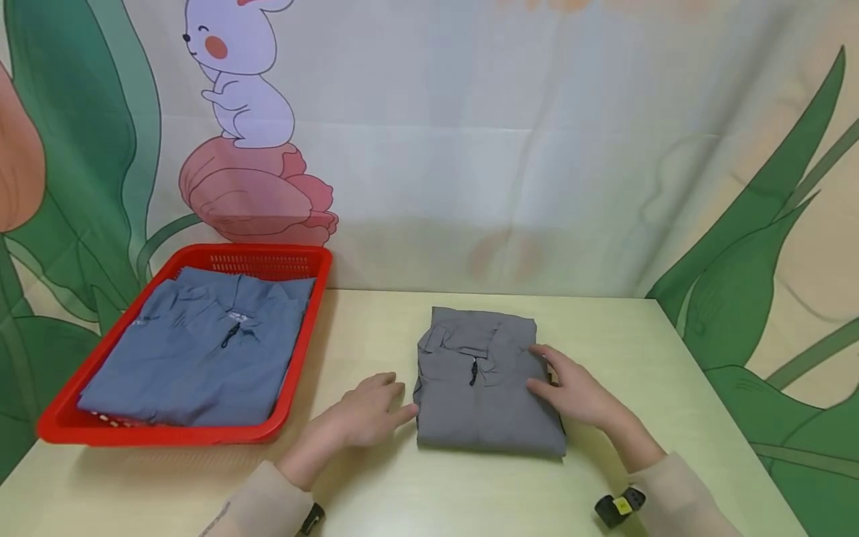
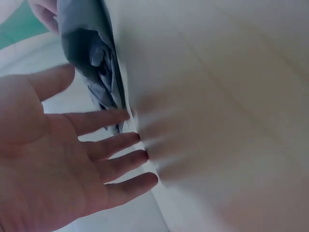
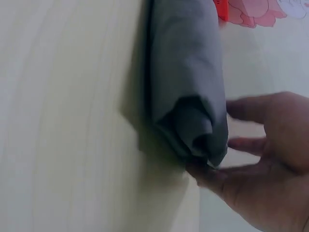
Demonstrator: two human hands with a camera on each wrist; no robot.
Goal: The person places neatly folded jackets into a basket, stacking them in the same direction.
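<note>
A folded grey jacket (image 1: 490,406) with a collar and a short black zip pull lies flat on the table. Just off its left edge is my left hand (image 1: 365,414), thumb toward the fabric. The left wrist view shows this palm (image 2: 53,164) with its fingers spread and their tips near the tabletop, holding nothing. My right hand (image 1: 580,391) rests at the jacket's right edge, with two digits over the top. In the right wrist view, other fingers (image 3: 212,181) touch the rolled side of the jacket (image 3: 186,58), partly hidden behind it.
On the left stands a red plastic basket (image 1: 288,388) with a folded blue jacket (image 1: 194,365) in it. The pale wooden table (image 1: 483,492) ends at the back against a printed curtain (image 1: 429,149) with a rabbit and leaves.
</note>
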